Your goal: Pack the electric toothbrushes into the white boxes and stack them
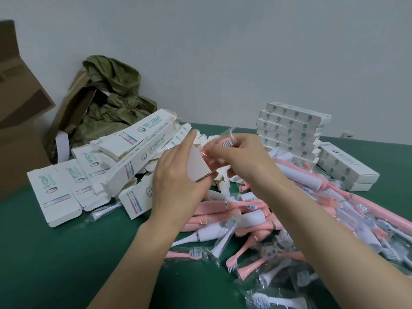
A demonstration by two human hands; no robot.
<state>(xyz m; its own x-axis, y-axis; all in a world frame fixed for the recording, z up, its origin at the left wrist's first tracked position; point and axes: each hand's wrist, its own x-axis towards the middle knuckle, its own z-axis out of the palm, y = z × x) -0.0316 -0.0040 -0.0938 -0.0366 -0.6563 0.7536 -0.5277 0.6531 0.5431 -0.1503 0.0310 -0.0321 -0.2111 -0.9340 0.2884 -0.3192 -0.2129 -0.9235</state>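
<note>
The counter [55, 253] is matt green, cloth-like. At 1 o'clock the white boxes [289, 128] are matt card; at 4 o'clock the toothbrushes [223, 210] are smooth plastic in glossy, crinkled clear film [274, 299].

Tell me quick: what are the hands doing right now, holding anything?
Left hand: grips a white box.
Right hand: pinches a plastic-wrapped pink toothbrush, just beside the box.
</note>
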